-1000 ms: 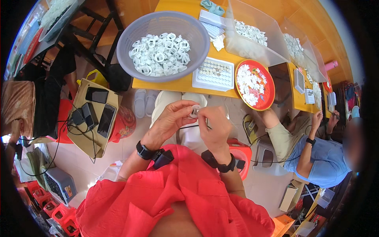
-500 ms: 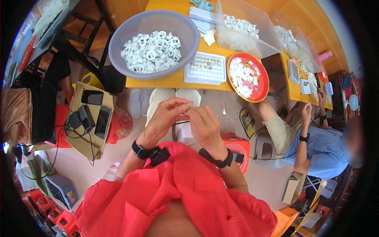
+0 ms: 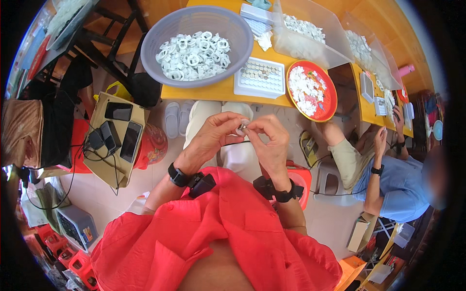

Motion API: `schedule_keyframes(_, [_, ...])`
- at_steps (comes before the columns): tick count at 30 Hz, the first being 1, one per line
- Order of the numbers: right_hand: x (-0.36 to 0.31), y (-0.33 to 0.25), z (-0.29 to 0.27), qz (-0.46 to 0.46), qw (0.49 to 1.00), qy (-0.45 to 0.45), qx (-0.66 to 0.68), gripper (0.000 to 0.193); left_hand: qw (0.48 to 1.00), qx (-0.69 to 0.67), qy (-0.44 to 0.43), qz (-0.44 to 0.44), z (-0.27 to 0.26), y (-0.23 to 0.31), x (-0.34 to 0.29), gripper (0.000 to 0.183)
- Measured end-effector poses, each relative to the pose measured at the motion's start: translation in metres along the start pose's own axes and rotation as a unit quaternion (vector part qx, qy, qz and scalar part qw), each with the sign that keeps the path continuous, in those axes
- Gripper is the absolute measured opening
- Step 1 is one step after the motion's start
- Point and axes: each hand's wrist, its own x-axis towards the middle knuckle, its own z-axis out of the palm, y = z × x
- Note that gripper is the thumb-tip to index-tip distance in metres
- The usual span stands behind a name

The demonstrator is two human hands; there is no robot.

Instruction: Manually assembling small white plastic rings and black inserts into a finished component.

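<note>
Above my lap, my left hand (image 3: 217, 133) pinches a small white plastic ring-shaped piece (image 3: 241, 129) between thumb and fingers. My right hand (image 3: 270, 141) is closed at the piece's right side, thumb and forefinger touching it. Something small and silvery shows at its middle, too small to make out. Beyond my hands, at the table's near edge, lies a white tray (image 3: 260, 88) with rows of round pockets, several holding silvery discs. To its left a grey basket (image 3: 148, 53) holds many similar white ring pieces (image 3: 194, 54). A red round tray (image 3: 331, 99) with small white parts (image 3: 306, 86) stands to the right.
Clear plastic bins (image 3: 310, 51) of white parts line the yellow table (image 3: 194, 92). At right, a co-worker in a blue shirt (image 3: 398, 182) sits on a grey stool. On the left, a cardboard box (image 3: 104, 169) carries phones and cables. A red stool (image 3: 300, 180) stands beside me.
My right hand has turned and its fingers have opened out a little, so the white ring piece now shows between both hands. The whole view has shifted slightly.
</note>
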Motion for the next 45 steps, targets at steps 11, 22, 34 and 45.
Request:
schedule_keyframes(11, [-0.015,0.003,0.014,-0.192,0.945,0.055,-0.258,0.017,0.999,-0.036,0.010,0.002,0.005,0.001,-0.001,0.021])
schedule_keyframes(22, [-0.014,-0.003,0.007,-0.051,0.996,0.048,-0.060,0.014,0.999,-0.046,0.005,0.010,0.003,-0.004,-0.004,0.022])
schedule_keyframes(34, [-0.016,0.004,0.014,-0.101,0.979,0.046,-0.170,0.018,0.997,0.050,0.036,0.038,0.008,-0.007,-0.006,0.019])
schedule_keyframes(45, [-0.017,0.007,0.015,-0.143,0.969,0.076,-0.185,0.018,0.998,0.010,0.039,0.045,0.006,-0.009,-0.006,0.018])
